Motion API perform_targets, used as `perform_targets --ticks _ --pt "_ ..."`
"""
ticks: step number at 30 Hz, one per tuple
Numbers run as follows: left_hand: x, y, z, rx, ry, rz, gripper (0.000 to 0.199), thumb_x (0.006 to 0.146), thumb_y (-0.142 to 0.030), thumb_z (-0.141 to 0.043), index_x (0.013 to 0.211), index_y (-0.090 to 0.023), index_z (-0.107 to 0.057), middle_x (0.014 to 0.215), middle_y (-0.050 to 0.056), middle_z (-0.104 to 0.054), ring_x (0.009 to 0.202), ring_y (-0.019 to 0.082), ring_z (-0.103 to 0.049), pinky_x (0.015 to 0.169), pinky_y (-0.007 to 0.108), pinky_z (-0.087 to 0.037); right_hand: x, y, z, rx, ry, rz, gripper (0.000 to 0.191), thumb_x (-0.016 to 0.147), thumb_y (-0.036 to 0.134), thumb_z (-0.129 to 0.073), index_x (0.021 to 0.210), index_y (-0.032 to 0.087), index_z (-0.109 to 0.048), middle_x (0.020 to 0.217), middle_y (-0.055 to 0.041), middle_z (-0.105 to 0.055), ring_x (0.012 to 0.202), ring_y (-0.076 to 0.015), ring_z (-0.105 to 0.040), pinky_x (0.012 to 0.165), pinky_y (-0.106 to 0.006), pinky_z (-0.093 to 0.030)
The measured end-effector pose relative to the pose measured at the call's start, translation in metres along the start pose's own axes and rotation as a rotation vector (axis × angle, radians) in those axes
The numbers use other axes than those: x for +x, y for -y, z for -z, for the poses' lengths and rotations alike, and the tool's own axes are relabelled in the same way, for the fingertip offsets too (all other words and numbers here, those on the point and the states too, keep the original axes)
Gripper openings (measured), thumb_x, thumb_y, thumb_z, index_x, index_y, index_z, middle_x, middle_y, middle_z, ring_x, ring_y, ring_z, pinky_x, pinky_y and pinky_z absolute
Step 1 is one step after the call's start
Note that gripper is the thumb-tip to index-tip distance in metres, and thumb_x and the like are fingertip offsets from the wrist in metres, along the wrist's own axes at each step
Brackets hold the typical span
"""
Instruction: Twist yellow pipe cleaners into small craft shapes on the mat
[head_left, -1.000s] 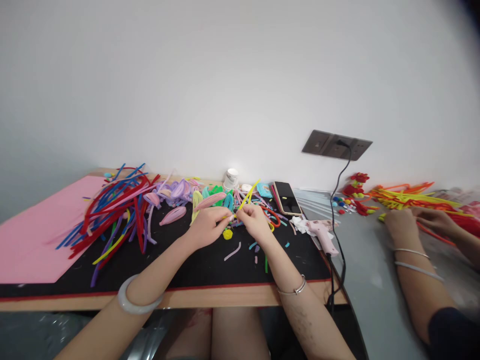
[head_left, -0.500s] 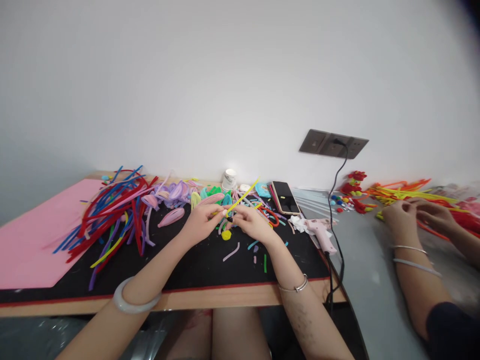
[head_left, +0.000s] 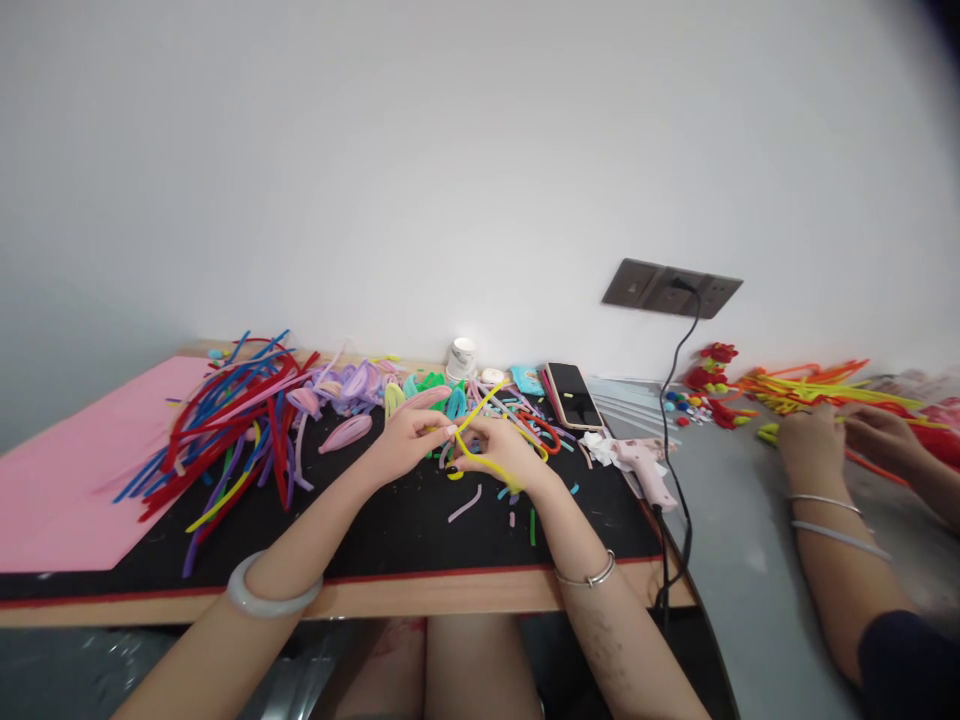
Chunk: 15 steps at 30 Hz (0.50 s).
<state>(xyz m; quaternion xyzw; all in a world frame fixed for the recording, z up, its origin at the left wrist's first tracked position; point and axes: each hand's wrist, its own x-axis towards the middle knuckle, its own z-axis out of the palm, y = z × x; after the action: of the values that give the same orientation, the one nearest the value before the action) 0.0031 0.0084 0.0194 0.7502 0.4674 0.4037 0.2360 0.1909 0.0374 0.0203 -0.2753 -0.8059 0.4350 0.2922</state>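
A yellow pipe cleaner (head_left: 486,464) runs from the meeting fingertips across the back of my right hand, with a bent length rising above it. My left hand (head_left: 405,442) has its thumb and fingers closed on this pipe cleaner. Beside it, my right hand (head_left: 511,447) curls round the same work, its dark-nailed thumb low and fingers bent near the left fingertips. A small yellow rounded piece (head_left: 455,477) shows just under that thumb, partly hidden. Exactly what lies between the right fingertips is hard to see. Both hands hover over the black mat (head_left: 360,545).
Coloured pipe cleaners (head_left: 225,430) lie left on pink sheets (head_left: 67,480). Behind are looped lilac pieces (head_left: 360,385), a paper cup (head_left: 461,358) and a phone (head_left: 572,395). A pink glue gun (head_left: 645,470) and its cord sit right. A co-worker's hands (head_left: 814,440) work farther right.
The yellow pipe cleaner stood straight up to the right; now it is bent and draped over my right hand. My right hand has turned, and the yellow rounded piece is more hidden.
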Motion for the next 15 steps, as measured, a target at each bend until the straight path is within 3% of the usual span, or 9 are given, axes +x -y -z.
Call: perform_targets --ticks 3,6,9,15 --pt "-0.001 -0.001 -0.001 -0.136 0.045 0.098 0.028 0.078 -0.041 -0.054 0.07 -0.017 -0.067 0.078 0.005 -0.062 0.075 0.018 -0.056 0.066 0.028 -0.044 0.001 0.002 0.0 0.089 -0.058 0.038 0.035 0.062 0.022 -0.072 0.092 0.017 -0.055 0.073 0.0027 -0.054 0.055 -0.0071 -0.045 0.05 -0.019 -0.035" --pt "-0.003 -0.002 -0.003 -0.394 0.175 0.247 0.03 0.077 -0.043 -0.056 0.067 -0.015 -0.061 0.048 -0.004 -0.041 0.042 0.007 -0.035 0.042 0.021 -0.025 0.0 0.006 0.002 0.119 -0.035 0.03 0.028 0.063 0.018 -0.069 0.085 0.017 -0.052 0.074 0.0035 -0.051 0.05 -0.0048 -0.037 0.046 -0.018 -0.03" --pt "-0.004 -0.003 -0.005 -0.584 0.261 0.306 0.03 0.077 -0.042 -0.058 0.065 -0.014 -0.056 0.043 -0.008 -0.028 0.038 0.004 -0.021 0.041 0.02 -0.012 0.0 0.009 0.003 0.129 -0.024 0.004 0.02 0.066 0.019 -0.066 0.079 0.017 -0.051 0.072 0.0027 -0.051 0.051 -0.0058 -0.039 0.047 -0.019 -0.032" --pt "-0.005 -0.001 -0.005 -0.612 0.28 0.301 0.03 0.077 -0.042 -0.058 0.066 -0.013 -0.054 0.044 -0.009 -0.027 0.04 0.004 -0.021 0.042 0.021 -0.012 -0.003 0.013 0.002 0.09 -0.042 0.031 0.015 0.072 0.027 -0.064 0.077 0.016 -0.055 0.071 0.0006 -0.052 0.062 -0.0107 -0.047 0.058 -0.023 -0.037"
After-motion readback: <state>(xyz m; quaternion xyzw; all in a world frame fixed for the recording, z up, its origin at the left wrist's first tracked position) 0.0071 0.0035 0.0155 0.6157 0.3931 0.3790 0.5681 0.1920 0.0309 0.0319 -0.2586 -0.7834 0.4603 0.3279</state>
